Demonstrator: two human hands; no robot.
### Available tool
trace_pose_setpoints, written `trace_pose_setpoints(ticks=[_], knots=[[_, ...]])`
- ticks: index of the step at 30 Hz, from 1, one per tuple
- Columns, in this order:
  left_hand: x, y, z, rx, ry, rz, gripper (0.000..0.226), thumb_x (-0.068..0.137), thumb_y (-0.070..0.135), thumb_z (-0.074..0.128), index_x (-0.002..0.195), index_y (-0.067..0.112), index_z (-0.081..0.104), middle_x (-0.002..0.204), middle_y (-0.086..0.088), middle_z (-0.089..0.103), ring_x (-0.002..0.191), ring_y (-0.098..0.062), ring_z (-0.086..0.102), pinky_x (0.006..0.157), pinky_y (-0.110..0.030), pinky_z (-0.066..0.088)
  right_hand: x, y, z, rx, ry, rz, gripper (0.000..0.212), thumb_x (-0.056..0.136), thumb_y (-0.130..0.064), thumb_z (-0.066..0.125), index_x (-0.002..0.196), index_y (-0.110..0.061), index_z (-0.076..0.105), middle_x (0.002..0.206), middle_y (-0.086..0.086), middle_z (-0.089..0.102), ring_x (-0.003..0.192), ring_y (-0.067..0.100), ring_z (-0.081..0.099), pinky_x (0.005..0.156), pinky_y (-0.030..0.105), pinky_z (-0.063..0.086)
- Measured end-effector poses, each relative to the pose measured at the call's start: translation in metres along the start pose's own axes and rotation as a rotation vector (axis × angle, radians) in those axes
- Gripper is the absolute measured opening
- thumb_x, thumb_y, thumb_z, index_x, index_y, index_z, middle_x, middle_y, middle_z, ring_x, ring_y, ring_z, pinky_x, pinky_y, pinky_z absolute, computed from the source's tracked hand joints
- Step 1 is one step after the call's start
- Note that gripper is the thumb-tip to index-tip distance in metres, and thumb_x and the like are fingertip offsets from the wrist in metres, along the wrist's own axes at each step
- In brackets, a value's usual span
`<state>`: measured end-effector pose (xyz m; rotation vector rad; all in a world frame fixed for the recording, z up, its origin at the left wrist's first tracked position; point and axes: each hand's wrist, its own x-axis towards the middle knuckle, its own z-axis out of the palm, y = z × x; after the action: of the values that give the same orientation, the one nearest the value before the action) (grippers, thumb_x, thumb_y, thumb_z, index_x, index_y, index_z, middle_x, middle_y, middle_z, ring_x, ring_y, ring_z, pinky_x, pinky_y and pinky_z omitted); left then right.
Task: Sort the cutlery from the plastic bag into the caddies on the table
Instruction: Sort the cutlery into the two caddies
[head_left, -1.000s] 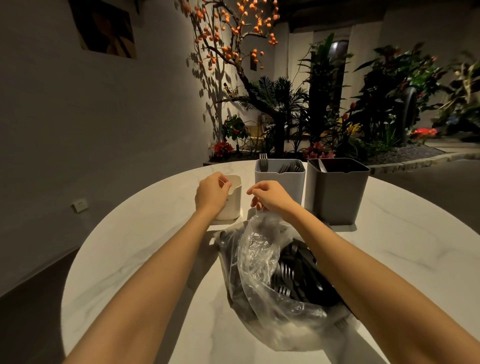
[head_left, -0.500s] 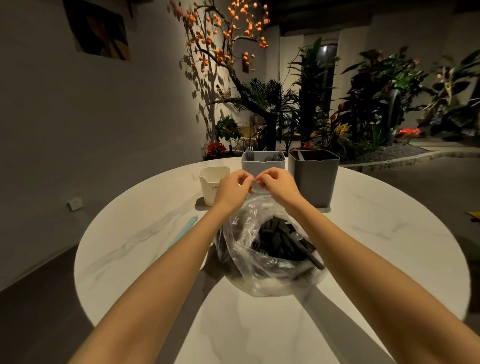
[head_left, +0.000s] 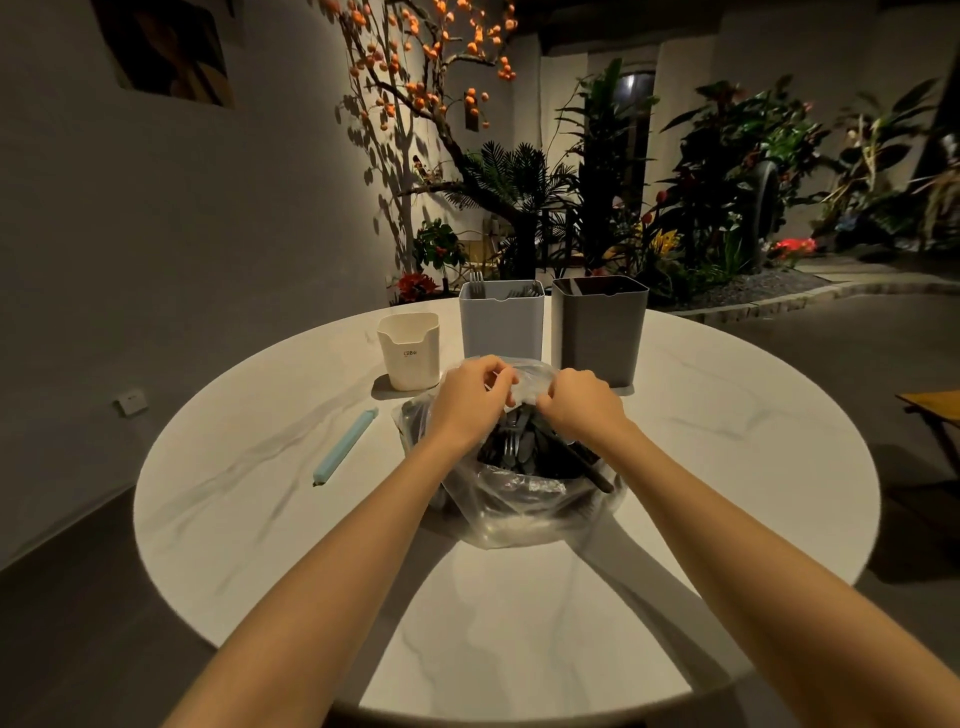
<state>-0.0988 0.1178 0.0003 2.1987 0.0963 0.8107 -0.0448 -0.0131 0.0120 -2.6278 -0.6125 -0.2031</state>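
Observation:
A clear plastic bag (head_left: 519, 512) full of dark cutlery (head_left: 524, 452) sits mid-table. My left hand (head_left: 465, 400) and my right hand (head_left: 582, 402) both pinch the bag's far rim, close together above the cutlery. Behind the bag stand three caddies: a small cream caddy (head_left: 410, 351) at the left, a light grey caddy (head_left: 501, 319) in the middle with fork tines showing at its top, and a dark grey caddy (head_left: 600, 327) at the right, its inside hidden.
The round white marble table (head_left: 249, 519) carries a pale blue bag clip (head_left: 345, 452) left of the bag. Plants and an orange-fruited tree stand beyond the table. A wooden seat edge (head_left: 935, 410) shows at the far right.
My hands have come together on the bag's rim and pulled it toward me, away from the caddies. The camera has drawn back, so the blue clip and more table show.

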Motion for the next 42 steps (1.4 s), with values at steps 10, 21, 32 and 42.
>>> trace_pose_setpoints(ticks=[10, 21, 32, 42], knots=[[-0.007, -0.019, 0.009, -0.072, 0.061, -0.078, 0.022, 0.095, 0.011, 0.052, 0.078, 0.018, 0.066, 0.064, -0.001, 0.065, 0.061, -0.012, 0.062, 0.065, -0.027, 0.053, 0.002, -0.006, 0.005, -0.270, -0.250, -0.015, 0.057, 0.093, -0.067, 0.032, 0.084, -0.016, 0.057, 0.096, 0.005, 0.064, 0.085, 0.021, 0.054, 0.075, 0.032, 0.043], [-0.006, -0.015, 0.011, -0.024, 0.106, -0.113, 0.022, 0.096, 0.013, 0.050, 0.081, 0.014, 0.067, 0.072, 0.005, 0.062, 0.070, -0.009, 0.059, 0.058, -0.010, 0.040, 0.007, -0.018, 0.006, -0.132, -0.408, -0.015, 0.043, 0.091, -0.050, 0.049, 0.116, -0.017, 0.059, 0.101, 0.005, 0.058, 0.105, 0.026, 0.058, 0.096, 0.041, 0.049], [-0.008, -0.012, 0.011, 0.055, 0.033, -0.121, 0.020, 0.097, 0.018, 0.051, 0.087, 0.013, 0.068, 0.076, 0.007, 0.061, 0.076, -0.013, 0.061, 0.073, -0.029, 0.052, 0.000, -0.018, -0.007, -0.092, -0.478, -0.006, 0.032, 0.094, -0.016, 0.055, 0.124, -0.007, 0.057, 0.113, 0.013, 0.061, 0.092, 0.023, 0.057, 0.082, 0.030, 0.051], [-0.007, -0.006, 0.016, 0.279, -0.089, -0.126, 0.027, 0.097, 0.023, 0.047, 0.092, 0.010, 0.070, 0.089, -0.007, 0.070, 0.083, -0.023, 0.061, 0.077, -0.039, 0.051, 0.004, 0.005, -0.012, 0.355, -0.471, 0.154, 0.020, 0.092, -0.006, 0.054, 0.109, 0.004, 0.057, 0.096, 0.018, 0.065, 0.083, 0.026, 0.068, 0.072, 0.028, 0.058]])
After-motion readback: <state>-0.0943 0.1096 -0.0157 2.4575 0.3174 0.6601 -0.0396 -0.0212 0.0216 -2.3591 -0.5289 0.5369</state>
